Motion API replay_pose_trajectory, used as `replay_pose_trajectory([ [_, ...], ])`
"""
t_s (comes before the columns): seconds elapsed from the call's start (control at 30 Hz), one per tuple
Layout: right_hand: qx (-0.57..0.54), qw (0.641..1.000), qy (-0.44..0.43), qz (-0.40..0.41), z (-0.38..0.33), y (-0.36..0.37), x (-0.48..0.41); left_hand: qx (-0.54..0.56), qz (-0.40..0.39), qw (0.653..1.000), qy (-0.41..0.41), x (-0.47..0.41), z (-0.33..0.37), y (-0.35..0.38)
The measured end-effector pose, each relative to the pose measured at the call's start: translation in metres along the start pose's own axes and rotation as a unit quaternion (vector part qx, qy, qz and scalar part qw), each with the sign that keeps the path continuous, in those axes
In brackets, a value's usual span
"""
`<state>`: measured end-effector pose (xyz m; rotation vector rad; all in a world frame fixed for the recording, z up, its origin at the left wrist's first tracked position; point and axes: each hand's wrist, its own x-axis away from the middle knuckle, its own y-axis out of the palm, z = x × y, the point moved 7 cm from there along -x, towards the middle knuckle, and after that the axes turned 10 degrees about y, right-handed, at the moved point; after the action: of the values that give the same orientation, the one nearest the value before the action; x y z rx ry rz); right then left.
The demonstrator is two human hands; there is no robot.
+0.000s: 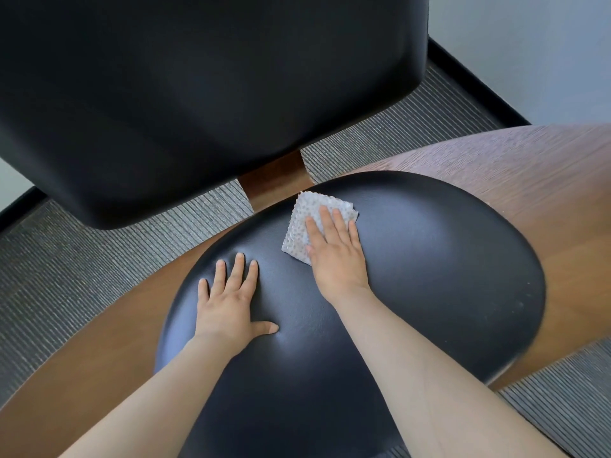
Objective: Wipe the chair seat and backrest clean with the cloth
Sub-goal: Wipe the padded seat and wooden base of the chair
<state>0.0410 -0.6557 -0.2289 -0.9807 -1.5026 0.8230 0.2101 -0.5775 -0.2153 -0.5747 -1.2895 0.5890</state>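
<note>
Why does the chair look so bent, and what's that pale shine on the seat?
Head view: wide-angle lens bows the brown wooden shell and black padded backrest; the shine on the black leather seat is glare near the left hand; the dotted white cloth looks sharp.

Setting: indoor room, of the office or lounge kind; a home cannot be ruled out.

Floor: grey ribbed carpet [66,276], low-pile and commercial in look, at left, centre and lower right of the frame.

Wall: plain pale grey-blue wall [529,44], upper right.

Trim: black skirting board [479,84] running diagonally at upper right; a second stretch at the left edge.

Furniture: one lounge chair with a black leather-look seat [429,259] at centre and a backrest [198,94] at upper left, set on a curved walnut-toned wooden shell [496,180].
</note>
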Motion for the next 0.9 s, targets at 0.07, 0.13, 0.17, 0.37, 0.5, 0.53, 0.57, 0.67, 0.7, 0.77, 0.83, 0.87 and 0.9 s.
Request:
replay_pose_trajectory([
  [0.07,0.001,1.0,0.008,0.004,0.006,0.0,0.003,0.001,-0.004,1.0,0.0,0.0,0.0,0.0],
  [0.13,-0.001,1.0,0.019,0.007,0.013,-0.001,0.009,0.009,-0.011,1.0,-0.001,0.0,0.001,-0.002],
  [0.17,-0.001,1.0,0.025,0.012,0.016,-0.001,0.012,0.013,-0.013,1.0,0.0,-0.001,0.002,-0.003],
  [0.37,0.002,0.998,0.054,0.017,0.037,-0.004,0.032,0.048,-0.004,0.999,-0.001,0.01,0.018,-0.005],
  [0.5,0.0,0.997,0.07,0.033,0.052,-0.008,0.046,0.061,-0.016,0.997,0.037,0.023,0.058,0.005],
  [0.53,0.0,0.997,0.074,0.034,0.056,-0.009,0.05,0.057,-0.025,0.997,0.041,0.025,0.068,0.009],
  [0.57,0.0,0.996,0.077,0.033,0.06,-0.01,0.053,0.05,-0.032,0.997,0.042,0.026,0.076,0.013],
  [0.67,-0.004,0.995,0.09,0.043,0.073,-0.014,0.066,0.024,-0.039,0.999,0.025,0.025,0.087,0.02],
  [0.7,-0.004,0.995,0.093,0.048,0.077,-0.015,0.07,0.014,-0.039,0.999,0.018,0.023,0.087,0.021],
  [0.77,0.002,0.994,0.098,0.049,0.086,-0.016,0.078,-0.002,-0.041,0.999,0.012,0.022,0.085,0.024],
  [0.83,0.007,0.993,0.108,0.054,0.095,-0.016,0.087,-0.012,-0.042,0.999,0.013,0.021,0.084,0.026],
  [0.87,0.011,0.991,0.115,0.062,0.099,-0.016,0.092,-0.016,-0.042,0.999,0.013,0.021,0.085,0.026],
  [0.9,0.016,0.99,0.122,0.07,0.103,-0.016,0.097,-0.02,-0.042,0.999,0.012,0.021,0.085,0.026],
])
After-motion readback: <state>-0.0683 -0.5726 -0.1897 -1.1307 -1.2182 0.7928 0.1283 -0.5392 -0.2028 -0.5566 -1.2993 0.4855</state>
